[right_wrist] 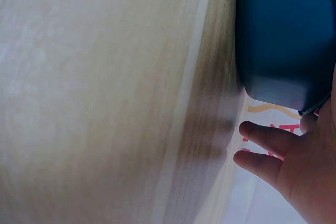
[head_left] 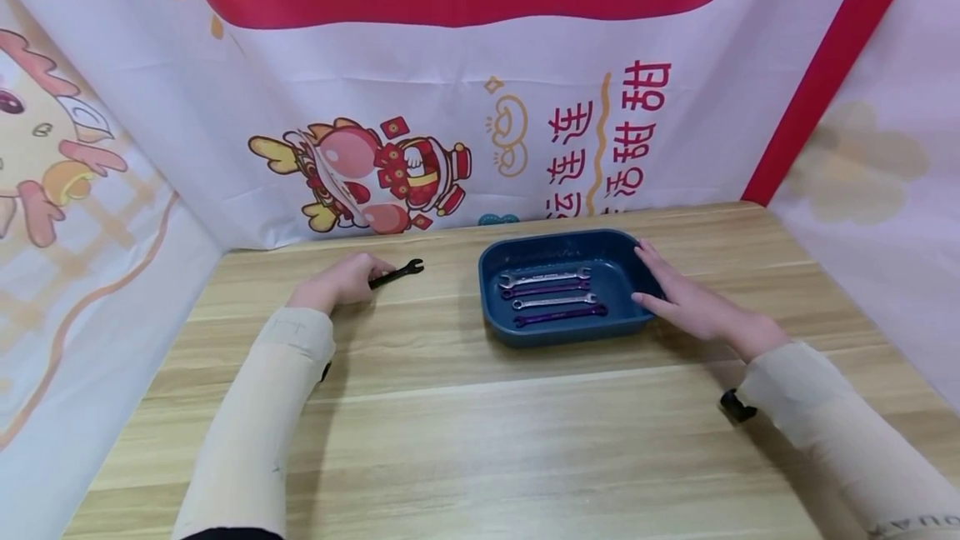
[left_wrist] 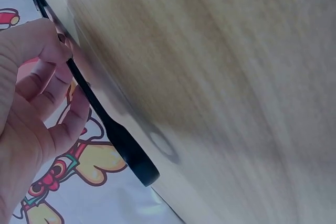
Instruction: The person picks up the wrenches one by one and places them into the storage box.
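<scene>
A black wrench [head_left: 402, 272] is pinched between the thumb and fingers of my left hand [head_left: 350, 279], at the left of the table. In the left wrist view the ring end of the black wrench [left_wrist: 135, 160] points away from the fingers, close over the wood. My right hand [head_left: 693, 304] lies at the right end of a dark blue plastic basin [head_left: 573, 335], fingers fairly straight and thumb at the rim. Inside the basin several wrenches lie roughly side by side, including a silver wrench [head_left: 553, 302] and a purple wrench [head_left: 561, 316].
The light wood table [head_left: 480, 440] carries the basin near its back edge. Behind it hangs a white cloth [head_left: 442, 65] printed with red lettering and cartoon figures, which also closes off the left and right sides.
</scene>
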`<state>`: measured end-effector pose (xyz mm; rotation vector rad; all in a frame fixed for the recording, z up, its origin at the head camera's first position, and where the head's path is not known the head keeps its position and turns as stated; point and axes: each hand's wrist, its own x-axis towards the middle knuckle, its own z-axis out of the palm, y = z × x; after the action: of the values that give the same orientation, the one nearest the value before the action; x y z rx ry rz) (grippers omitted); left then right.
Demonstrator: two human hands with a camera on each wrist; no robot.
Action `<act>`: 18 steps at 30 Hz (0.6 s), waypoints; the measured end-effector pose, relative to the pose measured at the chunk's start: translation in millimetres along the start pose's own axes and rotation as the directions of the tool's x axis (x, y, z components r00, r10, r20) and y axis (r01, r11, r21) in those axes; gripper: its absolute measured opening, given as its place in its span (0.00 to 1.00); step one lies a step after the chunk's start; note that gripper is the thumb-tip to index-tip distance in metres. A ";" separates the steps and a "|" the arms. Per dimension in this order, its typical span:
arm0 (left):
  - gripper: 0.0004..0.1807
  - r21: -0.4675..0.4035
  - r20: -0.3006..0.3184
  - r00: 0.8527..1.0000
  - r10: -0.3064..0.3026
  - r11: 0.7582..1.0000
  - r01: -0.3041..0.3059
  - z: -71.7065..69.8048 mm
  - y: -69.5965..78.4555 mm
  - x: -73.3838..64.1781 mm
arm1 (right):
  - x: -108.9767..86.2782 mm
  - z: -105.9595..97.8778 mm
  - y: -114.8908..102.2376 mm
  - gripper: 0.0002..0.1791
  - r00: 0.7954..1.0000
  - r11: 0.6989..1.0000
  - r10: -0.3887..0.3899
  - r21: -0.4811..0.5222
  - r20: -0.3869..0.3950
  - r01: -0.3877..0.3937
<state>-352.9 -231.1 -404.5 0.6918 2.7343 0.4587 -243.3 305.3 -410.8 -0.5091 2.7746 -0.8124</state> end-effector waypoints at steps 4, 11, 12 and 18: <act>0.33 -0.004 -0.005 1.000 -0.008 1.000 0.008 0.4 -0.5 -0.2 | -0.2 0.5 -0.4 0.47 1.000 1.000 0.000 -0.003 -0.001 0.000; 0.32 -0.013 -0.011 1.000 -0.007 1.000 0.007 0.2 -1.8 -1.5 | 0.1 1.2 -0.1 0.46 1.000 1.000 -0.012 -0.004 -0.009 0.012; 0.32 -0.017 -0.012 1.000 -0.007 1.000 0.007 0.1 -1.9 -1.7 | 0.2 1.3 -0.2 0.46 1.000 1.000 -0.014 -0.003 -0.011 0.013; 0.33 -0.037 -0.022 1.000 -0.003 0.999 0.002 0.1 -1.6 -3.9 | 1.6 2.4 1.6 0.47 1.000 1.000 -0.018 -0.008 -0.015 0.018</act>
<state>-350.2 -234.3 -404.4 0.6779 2.7398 0.5175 -244.5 304.8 -413.8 -0.5325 2.7922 -0.8128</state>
